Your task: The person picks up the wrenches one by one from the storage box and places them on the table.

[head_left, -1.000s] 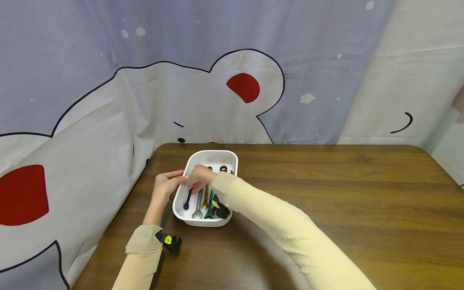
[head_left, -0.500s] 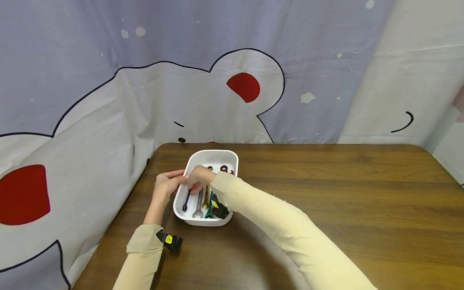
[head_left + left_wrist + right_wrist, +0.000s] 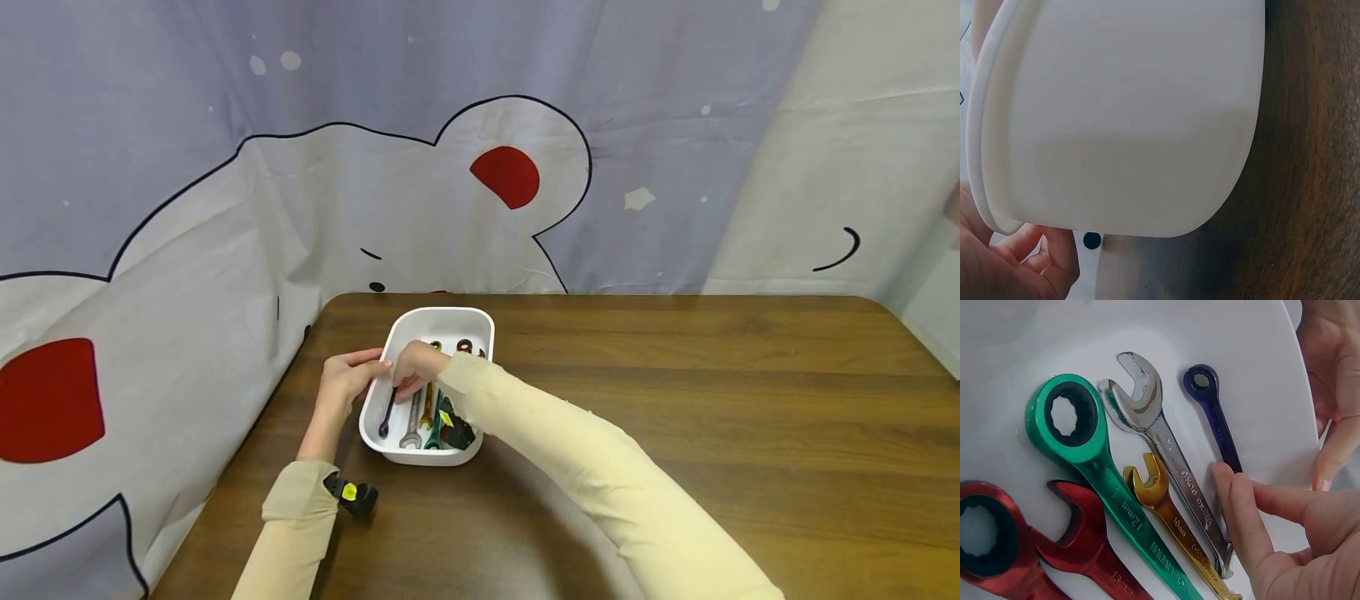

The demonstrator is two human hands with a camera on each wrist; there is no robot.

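Note:
A white plastic tray (image 3: 442,325) holds several wrenches. At its left side, my left hand (image 3: 343,385) grips the rim, the thumb on top and fingers outside; the left wrist view shows the tray's outer wall (image 3: 1135,112). Reaching inside, my right hand (image 3: 1297,544) pinches the purple ratchet wrench (image 3: 1216,422), which lies at the tray's left; the fingers hide its far end. Beside it lie a silver wrench (image 3: 1179,462), a gold wrench (image 3: 1175,525), a green ratchet wrench (image 3: 1122,509) and a red 13mm wrench (image 3: 1088,544). A red ring end (image 3: 1010,562) shows at the corner.
The tray stands at the far left of a brown wooden table (image 3: 675,375). A printed fabric backdrop (image 3: 375,200) hangs behind the table and along its left. A black wrist camera (image 3: 358,498) is strapped at the left sleeve.
The near end of the purple ratchet wrench has shifted slightly left and nearer while my right hand holds it. My left hand stays on the tray rim. The head view has tilted slightly.

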